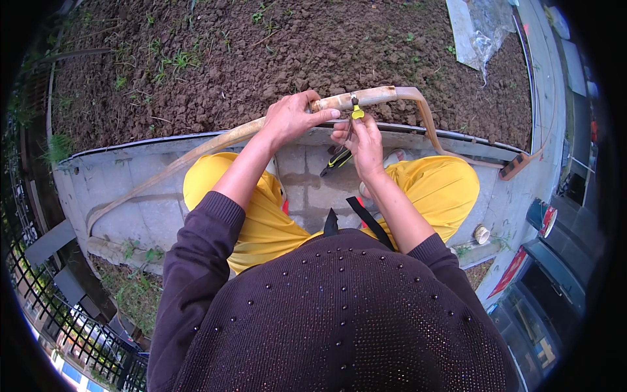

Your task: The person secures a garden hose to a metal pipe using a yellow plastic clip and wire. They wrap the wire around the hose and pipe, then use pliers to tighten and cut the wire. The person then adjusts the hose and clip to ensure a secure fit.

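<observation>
Brown soil [215, 62] fills the grey-edged bed [176, 141]; our left grip [289, 119] clasps a tan plastic hose [372, 97], our right grip [367, 145] fingertip-pinches its yellow winged key [358, 114].

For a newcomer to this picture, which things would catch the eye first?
Probably the bright yellow trousers, spread left and right of centre, above the dark top filling the lower middle. Then the pale hose arching along the near edge of the brown soil, with a yellow wing-shaped key against its near side, above centre, slightly right.
</observation>
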### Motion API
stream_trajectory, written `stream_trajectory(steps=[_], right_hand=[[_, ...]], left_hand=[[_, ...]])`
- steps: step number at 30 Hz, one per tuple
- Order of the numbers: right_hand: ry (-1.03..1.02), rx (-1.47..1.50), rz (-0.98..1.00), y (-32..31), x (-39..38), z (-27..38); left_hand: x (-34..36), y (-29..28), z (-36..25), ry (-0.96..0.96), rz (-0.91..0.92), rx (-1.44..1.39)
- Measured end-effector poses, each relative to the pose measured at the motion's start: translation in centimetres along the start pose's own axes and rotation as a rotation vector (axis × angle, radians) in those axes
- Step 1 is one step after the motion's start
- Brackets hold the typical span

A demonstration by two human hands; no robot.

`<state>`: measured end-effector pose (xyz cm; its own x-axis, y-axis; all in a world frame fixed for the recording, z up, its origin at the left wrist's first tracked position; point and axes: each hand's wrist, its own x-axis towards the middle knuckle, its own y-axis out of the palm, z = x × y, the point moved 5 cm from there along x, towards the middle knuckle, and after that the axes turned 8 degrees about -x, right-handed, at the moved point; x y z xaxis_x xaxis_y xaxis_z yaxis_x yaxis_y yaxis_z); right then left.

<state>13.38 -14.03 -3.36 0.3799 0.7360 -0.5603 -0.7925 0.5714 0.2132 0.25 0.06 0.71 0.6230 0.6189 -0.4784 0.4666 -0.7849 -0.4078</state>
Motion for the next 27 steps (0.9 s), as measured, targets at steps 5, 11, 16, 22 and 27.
stream_trajectory(steps=[5, 11, 16, 22, 27], right_hand=[[0.033, -0.083, 0.036, -0.9, -0.8, -0.8], [0.008, -0.166, -0.037, -0.1, -0.6, -0.5], [0.112, -0.205, -0.062, 1.6, -0.9, 0.5], [0.206, 0.009, 0.006, 3.7, -1.4, 1.1], [0.285, 0.182, 0.097, 4.1, -0.6, 1.4]], left_hand=[[0.2, 0.2, -0.1, 0.064, -0.038, 0.037], [0.1, -0.1, -0.8, 0.053, -0.084, 0.029], [0.4, 0.2, -0.6, 0.002, -0.125, 0.044], [0.5, 0.6, -0.5, 0.024, -0.154, 0.011], [0.8, 0.6, -0.4, -0.014, -0.139, -0.003]])
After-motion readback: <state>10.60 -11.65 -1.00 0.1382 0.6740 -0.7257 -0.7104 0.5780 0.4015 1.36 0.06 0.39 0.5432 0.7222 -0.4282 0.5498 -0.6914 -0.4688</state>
